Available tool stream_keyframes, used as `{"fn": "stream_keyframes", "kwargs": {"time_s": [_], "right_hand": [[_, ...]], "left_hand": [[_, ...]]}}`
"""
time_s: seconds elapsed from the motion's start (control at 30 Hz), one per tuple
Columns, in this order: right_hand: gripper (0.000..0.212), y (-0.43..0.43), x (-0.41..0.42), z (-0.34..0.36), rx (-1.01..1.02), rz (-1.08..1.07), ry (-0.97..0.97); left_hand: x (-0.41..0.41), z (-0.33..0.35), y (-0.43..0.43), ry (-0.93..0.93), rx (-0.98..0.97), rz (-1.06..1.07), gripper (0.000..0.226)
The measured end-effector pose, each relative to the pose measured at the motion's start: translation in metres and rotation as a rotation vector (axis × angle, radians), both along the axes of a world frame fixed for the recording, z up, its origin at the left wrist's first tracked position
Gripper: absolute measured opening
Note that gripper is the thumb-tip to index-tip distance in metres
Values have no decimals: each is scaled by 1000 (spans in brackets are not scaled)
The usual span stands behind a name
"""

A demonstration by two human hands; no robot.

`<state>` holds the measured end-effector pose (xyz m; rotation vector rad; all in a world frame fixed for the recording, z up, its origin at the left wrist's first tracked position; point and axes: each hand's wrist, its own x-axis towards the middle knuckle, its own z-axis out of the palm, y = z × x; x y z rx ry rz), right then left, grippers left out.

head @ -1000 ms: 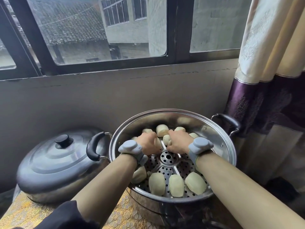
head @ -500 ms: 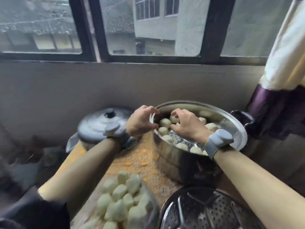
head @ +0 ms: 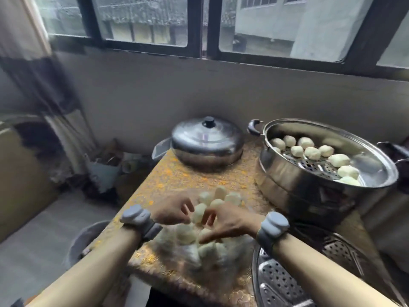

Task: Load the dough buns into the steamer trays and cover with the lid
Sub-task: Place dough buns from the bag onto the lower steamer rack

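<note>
Standing below a dark-framed window and a grey wall: yellow-patterned counter. Left hand and right hand: fingers half-curled, tips on the heap of dough buns beneath them; grip blurred, cannot tell. Beyond both hands: lid. Beyond the right hand: steamer tray, partly loaded.

1. The desk stands below the window, and the lid rests on its far end.
2. The steamer tray stands just right of the lid; dough buns lie in it along its far and right sides.
3. A pile of buns lies on the desk's near part, in front of the lid.
4. A second tray lies right of the pile, in front of the steamer tray.
5. The left hand and right hand are side by side over the pile.
6. A bucket stands on the floor, left of the desk.
</note>
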<state>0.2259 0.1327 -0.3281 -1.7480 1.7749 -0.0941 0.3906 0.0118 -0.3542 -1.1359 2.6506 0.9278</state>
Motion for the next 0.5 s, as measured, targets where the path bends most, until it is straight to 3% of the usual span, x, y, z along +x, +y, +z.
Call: {"fn": "stream_keyframes", "kwargs": {"time_s": [0.1, 0.27, 0.4, 0.5], "right_hand": [[61, 8, 14, -11, 133, 114, 70], [54, 10, 19, -12, 97, 182, 133], [42, 12, 14, -15, 49, 137, 114], [31, 13, 0, -4, 30, 20, -8]], "left_hand": [[9, -17, 8, -75, 20, -15, 47], [6, -32, 19, -131, -39, -67, 55], [1, -27, 18, -154, -38, -90, 57], [0, -17, 6, -35, -11, -53, 60]]}}
